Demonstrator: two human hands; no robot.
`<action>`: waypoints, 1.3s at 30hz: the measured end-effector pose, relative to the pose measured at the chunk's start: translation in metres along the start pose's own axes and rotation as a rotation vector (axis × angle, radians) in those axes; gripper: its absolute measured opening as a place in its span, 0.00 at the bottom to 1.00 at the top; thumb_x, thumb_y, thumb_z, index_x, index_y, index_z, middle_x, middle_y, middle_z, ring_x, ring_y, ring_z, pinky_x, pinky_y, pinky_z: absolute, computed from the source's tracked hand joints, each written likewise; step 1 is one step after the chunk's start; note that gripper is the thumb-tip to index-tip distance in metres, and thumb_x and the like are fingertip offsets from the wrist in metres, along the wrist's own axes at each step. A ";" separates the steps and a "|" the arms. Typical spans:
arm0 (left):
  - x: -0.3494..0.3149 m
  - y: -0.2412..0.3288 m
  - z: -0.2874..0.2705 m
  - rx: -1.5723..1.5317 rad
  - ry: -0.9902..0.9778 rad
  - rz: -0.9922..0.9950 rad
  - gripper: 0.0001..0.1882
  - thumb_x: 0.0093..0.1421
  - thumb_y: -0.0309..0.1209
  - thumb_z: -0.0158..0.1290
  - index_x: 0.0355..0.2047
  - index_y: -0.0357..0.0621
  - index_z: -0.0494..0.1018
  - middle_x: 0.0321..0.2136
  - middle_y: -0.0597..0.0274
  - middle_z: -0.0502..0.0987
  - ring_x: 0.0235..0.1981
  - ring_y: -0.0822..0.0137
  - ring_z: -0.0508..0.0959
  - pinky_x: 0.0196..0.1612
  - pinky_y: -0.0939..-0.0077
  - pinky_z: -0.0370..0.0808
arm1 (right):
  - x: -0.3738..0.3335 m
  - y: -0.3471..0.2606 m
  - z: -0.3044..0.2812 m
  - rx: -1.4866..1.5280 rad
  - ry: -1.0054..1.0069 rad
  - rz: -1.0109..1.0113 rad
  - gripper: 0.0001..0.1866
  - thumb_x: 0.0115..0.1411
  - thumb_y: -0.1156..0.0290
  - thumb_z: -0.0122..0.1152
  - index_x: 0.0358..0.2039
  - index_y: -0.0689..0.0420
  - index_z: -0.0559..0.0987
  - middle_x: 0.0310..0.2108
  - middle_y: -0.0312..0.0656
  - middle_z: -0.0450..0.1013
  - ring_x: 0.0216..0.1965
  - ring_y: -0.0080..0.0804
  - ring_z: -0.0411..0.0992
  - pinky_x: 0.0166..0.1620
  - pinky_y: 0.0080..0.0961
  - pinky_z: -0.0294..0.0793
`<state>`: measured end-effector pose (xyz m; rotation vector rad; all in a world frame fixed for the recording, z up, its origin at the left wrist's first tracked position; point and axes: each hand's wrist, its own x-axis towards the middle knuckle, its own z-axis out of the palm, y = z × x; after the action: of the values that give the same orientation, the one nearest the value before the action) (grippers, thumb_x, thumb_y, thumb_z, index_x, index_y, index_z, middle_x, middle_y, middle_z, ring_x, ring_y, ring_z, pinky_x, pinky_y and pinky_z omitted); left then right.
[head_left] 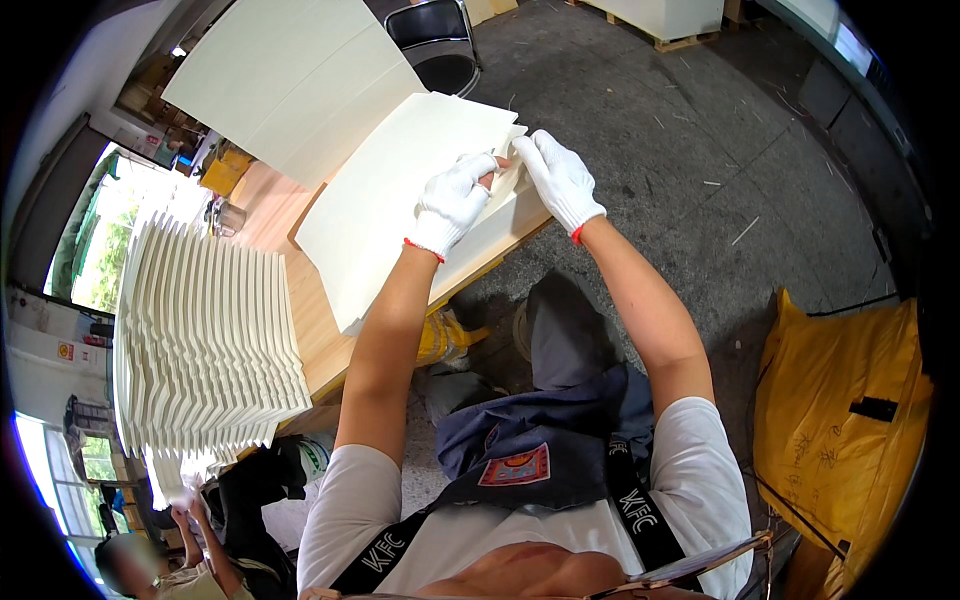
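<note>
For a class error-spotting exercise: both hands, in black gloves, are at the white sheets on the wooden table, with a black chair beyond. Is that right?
Not quite: the head view shows white gloves, not black. The left hand and right hand are at the white sheets on the wooden table, black chair beyond.

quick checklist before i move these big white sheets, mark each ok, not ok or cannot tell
1. White-gloved left hand at the large, flat white sheets: ok.
2. White-gloved right hand at their far right corner: ok.
3. Layers flush at that corner: not ok, edges splayed.
4. Tall, wavy-edged off-white stack clear of both hands: ok, off to the left.
5. Firmness of grip: cannot tell.
</note>
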<state>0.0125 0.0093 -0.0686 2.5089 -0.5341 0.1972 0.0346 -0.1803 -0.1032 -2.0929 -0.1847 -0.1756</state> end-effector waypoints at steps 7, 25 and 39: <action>-0.002 0.010 -0.001 0.078 -0.008 -0.016 0.18 0.61 0.41 0.59 0.51 0.55 0.77 0.46 0.56 0.79 0.44 0.55 0.81 0.51 0.67 0.75 | -0.001 0.003 0.003 0.027 0.031 -0.049 0.26 0.69 0.43 0.39 0.43 0.53 0.75 0.36 0.56 0.78 0.40 0.56 0.77 0.44 0.49 0.72; -0.011 0.001 0.010 0.300 0.223 0.248 0.21 0.60 0.36 0.57 0.54 0.56 0.77 0.45 0.57 0.81 0.41 0.58 0.83 0.43 0.69 0.80 | -0.041 -0.009 0.000 -0.476 -0.255 -0.215 0.18 0.67 0.52 0.45 0.50 0.47 0.72 0.29 0.52 0.79 0.31 0.53 0.79 0.35 0.50 0.78; 0.011 -0.013 0.010 0.417 0.106 0.085 0.16 0.62 0.38 0.55 0.50 0.54 0.78 0.49 0.60 0.79 0.48 0.56 0.78 0.47 0.64 0.77 | -0.050 -0.004 0.005 -0.428 -0.278 -0.166 0.24 0.65 0.54 0.49 0.62 0.37 0.68 0.30 0.51 0.79 0.33 0.53 0.80 0.38 0.48 0.78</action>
<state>0.0285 0.0099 -0.0807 2.8564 -0.6076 0.5192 -0.0147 -0.1765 -0.1124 -2.5251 -0.5280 -0.0204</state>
